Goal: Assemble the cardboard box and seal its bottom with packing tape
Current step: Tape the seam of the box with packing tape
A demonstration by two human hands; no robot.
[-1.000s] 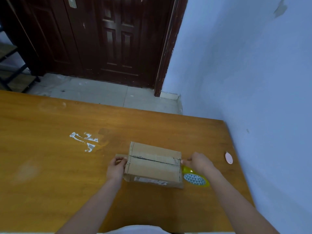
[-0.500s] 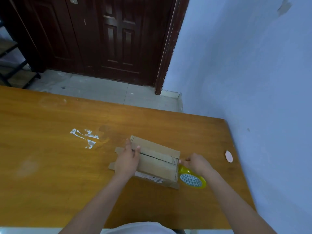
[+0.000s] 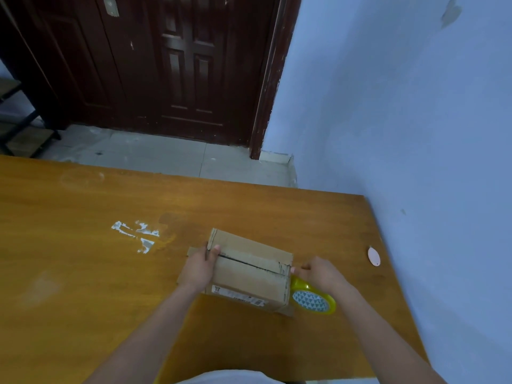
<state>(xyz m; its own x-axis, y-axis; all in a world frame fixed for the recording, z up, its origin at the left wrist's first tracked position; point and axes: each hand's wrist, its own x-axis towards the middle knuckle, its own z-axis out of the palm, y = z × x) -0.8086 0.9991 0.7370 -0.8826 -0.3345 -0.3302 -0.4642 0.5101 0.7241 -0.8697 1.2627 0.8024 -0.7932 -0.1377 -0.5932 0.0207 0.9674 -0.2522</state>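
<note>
The cardboard box (image 3: 249, 268) rests on the wooden table (image 3: 83, 273), flaps folded shut, a dark seam between them. The left hand (image 3: 200, 268) grips the box's left end, fingers wrapped over the side, thumb (image 3: 214, 252) on top. The right hand (image 3: 322, 274) pinches at the right end of the seam, above a yellow tape roll (image 3: 313, 299) touching the box. A pink tag (image 3: 374, 256) lies near the wall.

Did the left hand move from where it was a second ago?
Yes. The left hand slid from the end of the cardboard box up onto its top, thumb by the seam, nearer the white marks on the table.
</note>
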